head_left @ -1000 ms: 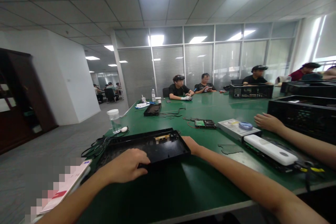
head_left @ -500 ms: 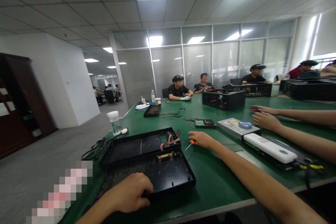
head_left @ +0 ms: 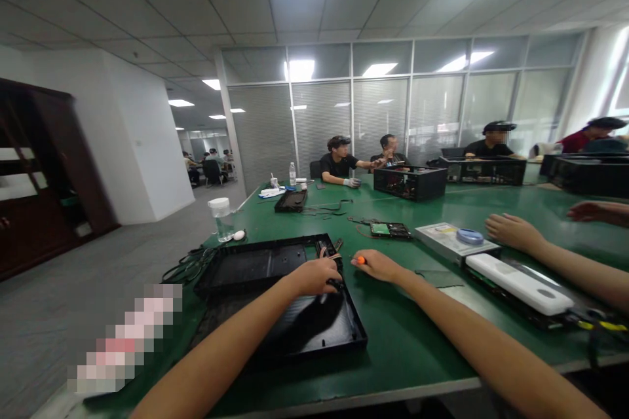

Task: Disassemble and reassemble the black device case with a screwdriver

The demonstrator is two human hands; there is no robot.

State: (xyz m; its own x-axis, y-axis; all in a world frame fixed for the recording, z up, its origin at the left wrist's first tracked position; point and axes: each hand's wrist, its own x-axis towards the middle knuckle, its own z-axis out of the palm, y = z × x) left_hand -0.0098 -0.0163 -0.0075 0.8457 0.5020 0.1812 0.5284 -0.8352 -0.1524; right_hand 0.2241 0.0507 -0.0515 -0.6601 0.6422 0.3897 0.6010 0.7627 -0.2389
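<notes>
Over the right end of the black front tray (head_left: 344,324), the fingers of the left hand (head_left: 318,275) were curled downward; a dark piece (head_left: 335,284) showed at their tips, though whether they pinched it could not be told. Just beside the tray, the right hand (head_left: 377,265) had its fingers closed around an orange-handled tool (head_left: 361,260), near the table (head_left: 403,340). The front tray lay flat, its open side up, with the black rear tray (head_left: 260,268) directly behind it and striped wires (head_left: 330,254) near the left hand. To the left lay black cables (head_left: 191,266), with a white-lidded jar (head_left: 223,222) behind. Beyond the right hand was a green circuit board (head_left: 382,230); to its right stood a silver box (head_left: 437,240) bearing a blue round item (head_left: 470,236). A co-worker's hand (head_left: 515,230) hovered or rested near the box, which of the two being unclear.
</notes>
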